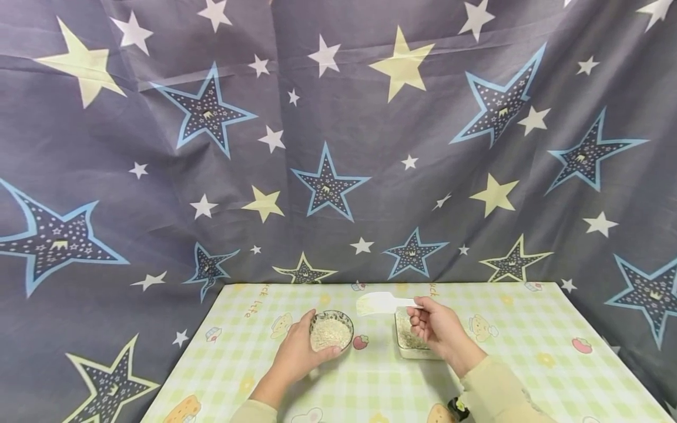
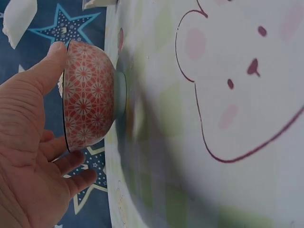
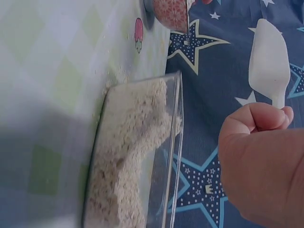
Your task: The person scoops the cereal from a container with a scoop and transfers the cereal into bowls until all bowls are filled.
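My left hand point(image 1: 298, 352) grips a small round bowl point(image 2: 90, 95) by its rim, thumb on one side and fingers on the other. Red and white flowers pattern the bowl's outside, and pale flakes like oats point(image 1: 330, 335) fill much of it. Between the thumb and curled fingers of my right hand point(image 1: 439, 332) is the handle of a white spatula point(image 1: 376, 304). Its blade points left, raised between the bowl and a clear rectangular container point(image 1: 415, 353). More flakes point(image 3: 142, 114) lie in that container, heaped unevenly below my right hand.
A green-checked tablecloth point(image 1: 370, 388) with cartoon prints covers the table. Some crumbs lie on the cloth beside the container in the right wrist view. Behind the table's far edge hangs a dark star-printed curtain point(image 1: 338, 252). A small black object point(image 1: 458, 409) shows by my right sleeve.
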